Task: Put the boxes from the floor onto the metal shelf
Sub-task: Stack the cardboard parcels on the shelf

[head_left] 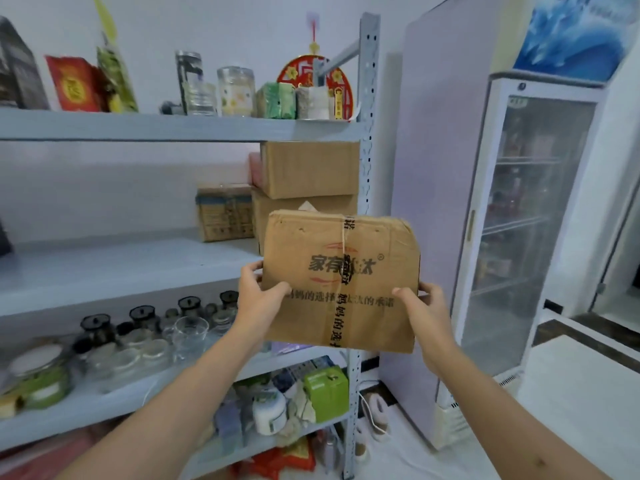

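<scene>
The metal shelf [145, 128] fills the left of the view, its pale boards running back to a perforated upright [367, 133]. To its right stands a glass-door fridge [526, 216], well apart from the work.

On the middle board, at the right end, two plain cardboard boxes [308, 169] sit stacked one on the other, hard against the upright, with a smaller printed carton [225, 213] just beside them on the left. The board to the left of that carton is bare, so that stretch looks the likely place for the next box.

The printed box [341, 282] is held up in the air in front of the stack, at about the height of the middle board and not yet resting on it. It is gripped at its two lower sides, which keeps it level and leaves its far edge free to slide onto the board. The left hand [258, 296] clasps the left side, thumb laid across the front face and fingers curled behind; the right hand [420, 303] holds the right side in the same way.

The box's face carries large Chinese characters, "家有" readable at the start, with a ® mark after the name; a band of printed tape crosses the middle and hides the rest. A smaller line of characters runs below, too blurred to read fully.

On the board beneath stand glass jars [187, 329] with dark lids.
</scene>
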